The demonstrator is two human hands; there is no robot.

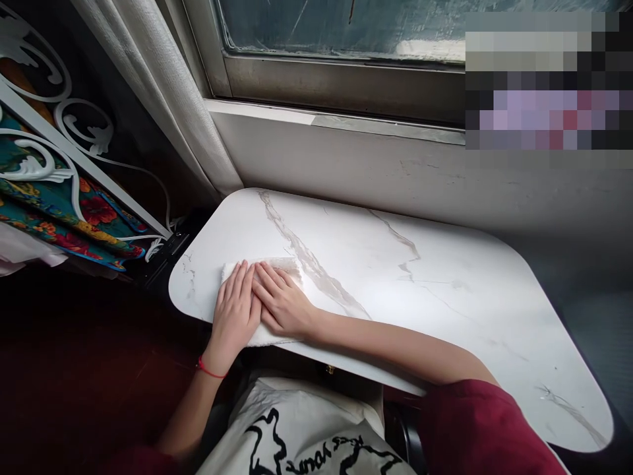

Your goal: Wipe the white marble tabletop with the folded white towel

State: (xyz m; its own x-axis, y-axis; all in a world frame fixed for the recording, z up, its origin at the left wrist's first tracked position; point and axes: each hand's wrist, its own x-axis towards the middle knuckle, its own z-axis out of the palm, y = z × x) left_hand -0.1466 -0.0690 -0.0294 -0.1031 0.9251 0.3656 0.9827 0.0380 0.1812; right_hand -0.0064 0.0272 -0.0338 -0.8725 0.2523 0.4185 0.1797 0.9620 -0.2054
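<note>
Together, the left hand (236, 305) and right hand (284, 305) lie flat, fingers extended, on a white cloth (270, 338) at the table (435, 284) edge; black lettering (319, 460) on the pale garment (306, 412) is mostly illegible.

plain white cloth (270, 338), grey-veined white tabletop (425, 270)

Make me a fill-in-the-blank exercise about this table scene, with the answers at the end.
1. The colour of the cloth under the left hand and right hand is ____.
2. A red bracelet circles the wrist of the ____ hand.
3. The tabletop has corners that are ____, not square.
4. The fabric behind the white frame shows printed ____.

Answers: white; left; rounded; flowers.
</note>
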